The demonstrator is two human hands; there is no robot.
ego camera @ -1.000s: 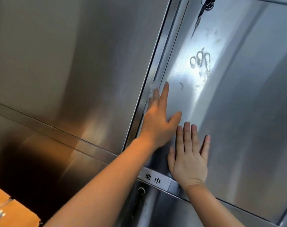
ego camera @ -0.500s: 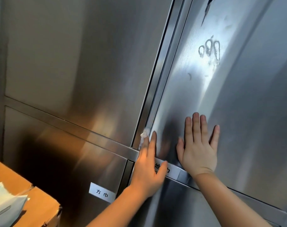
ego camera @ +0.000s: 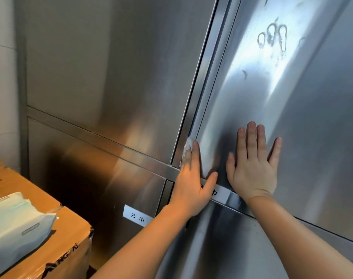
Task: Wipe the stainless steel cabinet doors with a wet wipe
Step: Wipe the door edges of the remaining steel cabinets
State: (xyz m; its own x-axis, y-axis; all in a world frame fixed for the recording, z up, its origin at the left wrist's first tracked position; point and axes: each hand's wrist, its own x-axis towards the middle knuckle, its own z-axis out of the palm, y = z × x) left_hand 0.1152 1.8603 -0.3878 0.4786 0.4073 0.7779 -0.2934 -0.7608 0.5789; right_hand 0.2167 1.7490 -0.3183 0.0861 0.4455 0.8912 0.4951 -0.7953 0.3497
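Pack of wipes [ego camera: 16,224] idle on the box [ego camera: 67,234], well left of the action. Left hand [ego camera: 191,184], fingers flat, presses the wet wipe [ego camera: 188,146] under its fingertips along the door [ego camera: 312,117] edge; right hand [ego camera: 252,170], spread flat, steadies. Keep even pressure, overlap strokes up toward those smudges [ego camera: 272,39].

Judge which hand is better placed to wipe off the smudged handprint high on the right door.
Left. The left hand already presses the wet wipe against the door's left edge, below the handprint. The right hand lies flat and bare on the door, holding no wipe.
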